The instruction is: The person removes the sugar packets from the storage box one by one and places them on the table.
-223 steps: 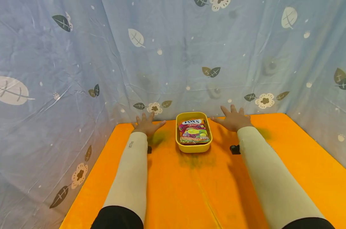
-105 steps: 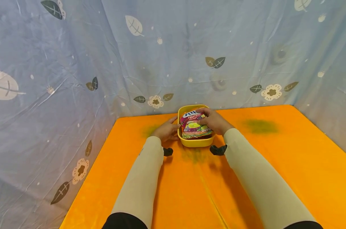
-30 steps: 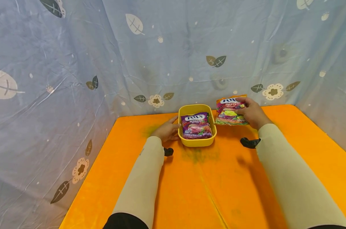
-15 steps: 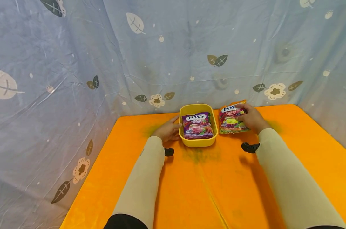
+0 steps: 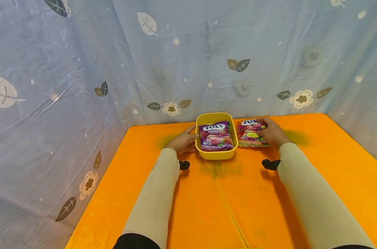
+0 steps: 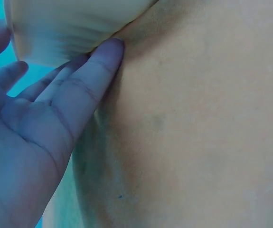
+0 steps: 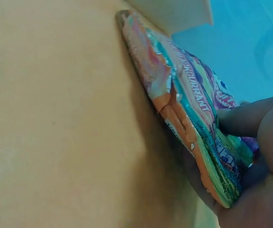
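A yellow plastic box stands near the back of the orange table, with a purple Fox's Berries candy bag lying inside. Against the box's left side rests my left hand; in the left wrist view its fingers are fairly straight and touch the pale box wall low down. To the right of the box, my right hand grips a Fox's Fruits candy bag by its right side. The right wrist view shows the thumb on the front of this bag, fingers partly hidden behind, its lower edge at the table.
The orange table extends toward me and to both sides. A blue-grey curtain with leaf prints hangs close behind the box and along both sides. Black wrist mounts stick out from the inner wrists.
My right hand lifted the Fruits candy bag out of the box, uncovering the Berries bag, carried it right and lowered it to the table. The left hand came to the box and stayed there.
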{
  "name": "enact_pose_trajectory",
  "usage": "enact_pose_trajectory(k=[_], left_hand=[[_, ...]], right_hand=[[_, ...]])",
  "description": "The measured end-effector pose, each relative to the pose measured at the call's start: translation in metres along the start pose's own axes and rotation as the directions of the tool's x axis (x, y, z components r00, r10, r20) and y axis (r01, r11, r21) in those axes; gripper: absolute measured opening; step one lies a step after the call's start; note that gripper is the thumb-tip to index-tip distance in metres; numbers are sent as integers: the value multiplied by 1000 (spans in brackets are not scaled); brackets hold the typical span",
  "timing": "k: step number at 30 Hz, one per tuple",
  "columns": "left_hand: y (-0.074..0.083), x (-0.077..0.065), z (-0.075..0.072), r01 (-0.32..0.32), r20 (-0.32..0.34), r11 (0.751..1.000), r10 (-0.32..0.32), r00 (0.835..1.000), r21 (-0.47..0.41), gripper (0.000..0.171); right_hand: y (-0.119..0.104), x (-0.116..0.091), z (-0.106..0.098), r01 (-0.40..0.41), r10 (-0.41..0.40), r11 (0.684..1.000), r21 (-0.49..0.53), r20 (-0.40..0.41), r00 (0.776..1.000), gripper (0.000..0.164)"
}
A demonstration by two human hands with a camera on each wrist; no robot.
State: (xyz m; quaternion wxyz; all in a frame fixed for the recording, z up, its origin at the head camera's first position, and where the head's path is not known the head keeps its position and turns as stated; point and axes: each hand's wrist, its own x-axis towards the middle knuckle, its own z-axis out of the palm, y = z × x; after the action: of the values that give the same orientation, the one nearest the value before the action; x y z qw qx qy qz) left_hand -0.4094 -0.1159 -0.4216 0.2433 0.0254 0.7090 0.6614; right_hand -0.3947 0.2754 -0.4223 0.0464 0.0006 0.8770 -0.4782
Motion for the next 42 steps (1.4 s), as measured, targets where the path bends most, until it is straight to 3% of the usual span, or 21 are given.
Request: enact_pose_trajectory(k=[5, 11, 24, 33, 42], left_hand=[[-1, 0, 0, -3, 0, 1000, 3, 1000, -3, 71], [-1, -2, 0, -13, 2, 1000, 13, 1000, 1, 71], [0, 0, 1, -9, -14, 1000, 9, 1000, 16, 70], [-2, 2, -1, -2, -10, 1000, 2, 1000, 0, 71], [-2, 1, 0, 2, -19, 1000, -1, 1000, 8, 70]], right_hand=[[2, 1, 1, -30, 31, 998, -50, 7, 1000, 69], [3, 5, 2, 16, -16, 994, -104, 4, 1000, 71], [6, -1, -4, 46, -68, 973, -225, -90, 994, 76], [-1, -7, -14, 19, -39, 983, -184, -101, 994, 75], [-15, -15, -16, 31, -37, 996, -80, -80, 996, 78]])
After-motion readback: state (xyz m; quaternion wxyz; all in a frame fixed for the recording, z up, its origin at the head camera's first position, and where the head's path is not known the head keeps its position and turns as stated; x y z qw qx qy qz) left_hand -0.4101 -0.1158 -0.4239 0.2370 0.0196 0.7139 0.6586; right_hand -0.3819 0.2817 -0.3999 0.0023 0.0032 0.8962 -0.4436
